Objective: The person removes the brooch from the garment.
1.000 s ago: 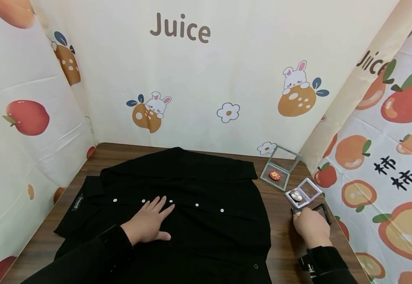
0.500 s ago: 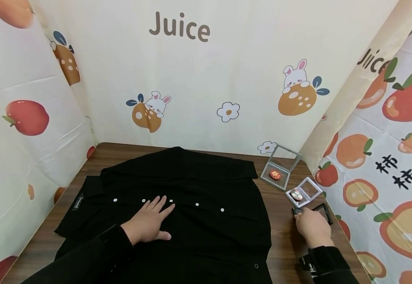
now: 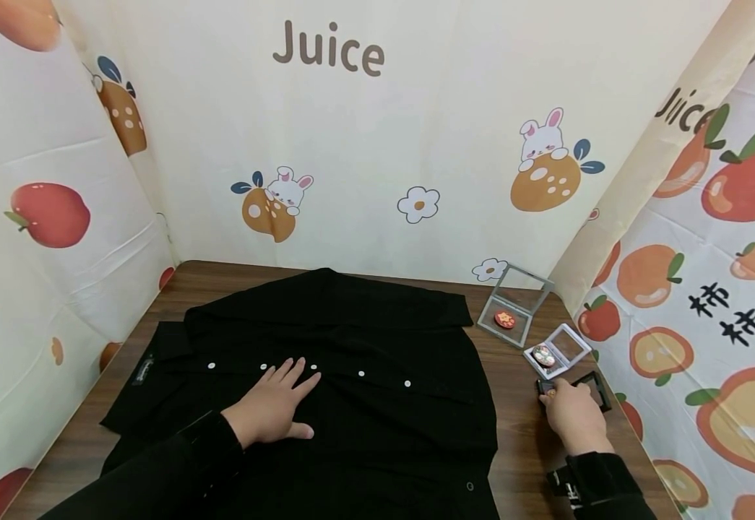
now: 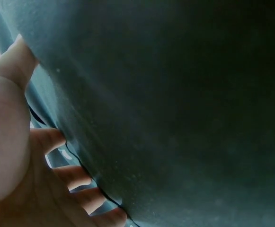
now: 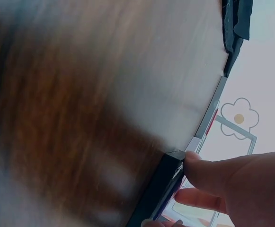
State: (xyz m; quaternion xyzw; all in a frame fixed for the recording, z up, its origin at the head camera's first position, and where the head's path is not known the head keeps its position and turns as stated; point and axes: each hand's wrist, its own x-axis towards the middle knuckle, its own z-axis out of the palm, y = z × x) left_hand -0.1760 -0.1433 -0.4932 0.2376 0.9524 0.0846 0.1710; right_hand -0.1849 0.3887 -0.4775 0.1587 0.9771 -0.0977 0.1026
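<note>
A black short-sleeved button-up shirt (image 3: 384, 426) lies spread over the table, its white buttons in a row. My left hand (image 3: 272, 410) rests flat on it, fingers spread by the buttons; in the left wrist view the fingertips (image 4: 75, 176) touch the cloth. At the right, my right hand (image 3: 572, 415) bends over a small open black display case (image 3: 601, 393). In the right wrist view the thumb (image 5: 199, 170) is at a corner of the case's rim (image 5: 156, 189), with the other fingers reaching inside. The hand covers most of the interior; only a small brownish bit shows.
Behind the black case stand a white open display case (image 3: 572, 343) with a round badge (image 3: 542, 354) and a grey one (image 3: 490, 328) with a red badge (image 3: 504, 319). Patterned cloth (image 3: 364, 144) hangs around the wooden table (image 3: 520, 426).
The right hand and the black case have shifted very slightly to the right, and the fingers have moved a little over the case. My left hand stays in place on the shirt.
</note>
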